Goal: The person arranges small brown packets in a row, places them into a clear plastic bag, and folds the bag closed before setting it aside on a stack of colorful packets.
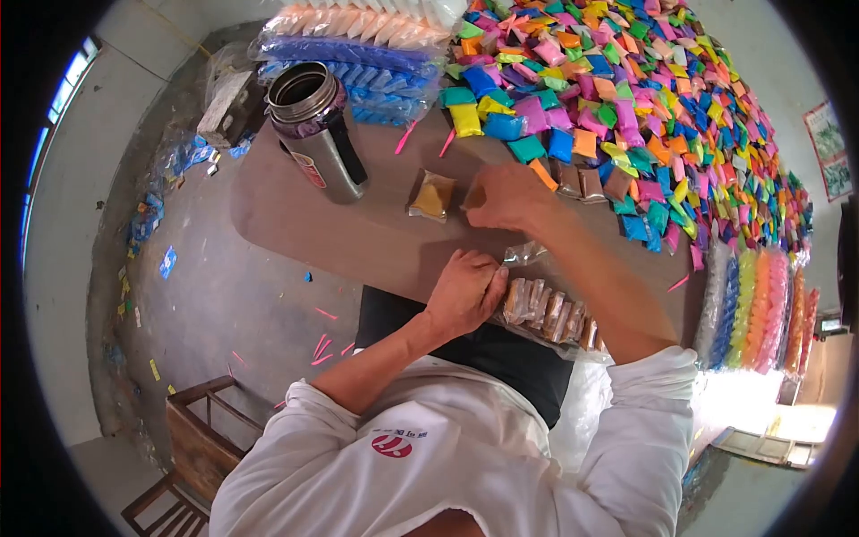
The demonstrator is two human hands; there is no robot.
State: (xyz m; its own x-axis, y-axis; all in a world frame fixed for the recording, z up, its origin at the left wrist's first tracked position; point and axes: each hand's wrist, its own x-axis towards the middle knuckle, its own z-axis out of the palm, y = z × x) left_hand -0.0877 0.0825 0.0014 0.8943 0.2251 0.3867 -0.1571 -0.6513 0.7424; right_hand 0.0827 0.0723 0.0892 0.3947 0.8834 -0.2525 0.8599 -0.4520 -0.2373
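Note:
My left hand (pixel 467 291) is closed on the open end of a clear plastic bag (pixel 526 254) at the table's front edge. Inside that bag, several brown packets (pixel 548 311) lie in a row, partly under my right forearm. Over the table, my right hand (pixel 512 199) has its fingers curled down; whatever they hold, if anything, is hidden. To its left lies a single tan-brown packet (pixel 432 196). Several darker brown packets (pixel 591 185) lie to its right, by the edge of a colourful heap.
A large heap of small coloured packets (pixel 617 98) covers the table's far right. A steel flask (pixel 318 134) without a lid stands at the left. Bagged rows of packets lie behind (pixel 358 45) and at the right (pixel 752 304). A wooden stool (pixel 201 394) stands on the littered floor.

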